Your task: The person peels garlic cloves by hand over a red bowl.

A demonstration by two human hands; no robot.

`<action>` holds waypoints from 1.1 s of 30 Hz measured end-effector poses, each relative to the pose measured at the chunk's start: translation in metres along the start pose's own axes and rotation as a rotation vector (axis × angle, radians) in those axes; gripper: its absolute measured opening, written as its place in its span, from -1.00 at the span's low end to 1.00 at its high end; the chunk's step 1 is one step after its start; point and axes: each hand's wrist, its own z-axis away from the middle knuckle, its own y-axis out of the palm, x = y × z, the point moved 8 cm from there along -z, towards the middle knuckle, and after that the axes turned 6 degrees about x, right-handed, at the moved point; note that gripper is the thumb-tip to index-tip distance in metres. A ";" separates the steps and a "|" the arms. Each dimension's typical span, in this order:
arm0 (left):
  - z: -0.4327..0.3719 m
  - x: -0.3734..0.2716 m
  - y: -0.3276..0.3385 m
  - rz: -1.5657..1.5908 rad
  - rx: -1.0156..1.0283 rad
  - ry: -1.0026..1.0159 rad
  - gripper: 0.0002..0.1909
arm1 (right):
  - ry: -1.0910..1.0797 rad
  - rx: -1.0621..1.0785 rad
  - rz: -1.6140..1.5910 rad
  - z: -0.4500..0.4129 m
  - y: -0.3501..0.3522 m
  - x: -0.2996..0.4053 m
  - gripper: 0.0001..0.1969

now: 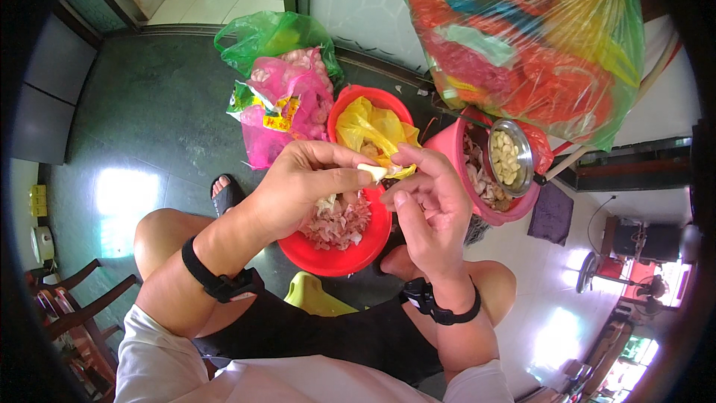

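Between finger and thumb, my left hand (313,184) pinches a pale garlic clove (373,172). Close on its right is my right hand (430,207), fingers bent and parted, with what looks like a scrap of skin at the fingertips. Beneath both hands, a red plastic basin (335,260) holds garlic skins (339,224). Behind it, a yellow plastic bag (372,123) lines a second red container (354,92). To the right, a steel bowl of peeled garlic cloves (505,159) rests on a pink bucket (464,179) with more skins in it.
Pink mesh bags of garlic bulbs (296,89) lie by a green plastic bag (274,33) on the dark floor. A large clear bag of coloured plastic bags (526,39) bulges at upper right. A yellow-green plastic stool edge (313,294) shows between my knees. Wooden chair (84,296) at left.
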 end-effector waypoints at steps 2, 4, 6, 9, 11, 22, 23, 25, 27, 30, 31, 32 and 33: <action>0.000 0.006 0.005 0.129 0.065 -0.064 -0.78 | -0.001 0.123 -0.053 -0.002 0.008 0.002 -0.64; 0.000 0.005 0.008 0.166 0.085 -0.069 -0.78 | -0.038 0.094 0.012 -0.002 0.006 0.002 -0.69; -0.001 0.006 0.009 0.203 0.104 -0.075 -0.78 | -0.074 0.064 0.076 -0.001 0.005 0.002 -0.74; -0.001 0.009 0.008 0.187 0.116 -0.098 -0.78 | -0.052 -0.021 0.036 0.001 0.000 -0.002 -0.85; 0.000 0.011 0.008 0.194 0.125 -0.114 -0.79 | -0.065 -0.048 0.075 0.001 -0.001 0.002 -0.88; -0.005 0.012 0.000 0.142 -0.024 0.030 -0.80 | -0.069 -0.113 0.066 0.003 -0.004 0.000 -0.93; -0.005 0.009 -0.001 0.123 -0.037 0.067 -0.80 | -0.063 -0.116 0.045 0.003 -0.003 0.000 -0.92; -0.005 0.011 -0.003 0.146 -0.028 0.047 -0.80 | -0.078 -0.099 0.070 0.003 -0.004 0.000 -0.91; -0.004 0.013 -0.004 0.169 -0.019 0.027 -0.80 | -0.094 -0.082 0.096 0.001 -0.003 0.003 -0.90; -0.003 0.014 -0.001 0.202 0.025 -0.006 -0.77 | -0.187 -0.097 0.254 0.000 0.001 0.018 -0.86; -0.003 0.012 0.002 0.211 0.029 0.013 -0.75 | -0.192 -0.106 0.249 0.001 0.001 0.016 -0.86; -0.003 0.011 0.003 0.220 0.033 0.031 -0.74 | -0.198 -0.115 0.244 0.002 0.001 0.015 -0.85; -0.003 0.012 0.003 0.220 0.033 0.031 -0.74 | -0.198 -0.115 0.243 0.003 0.002 0.014 -0.85</action>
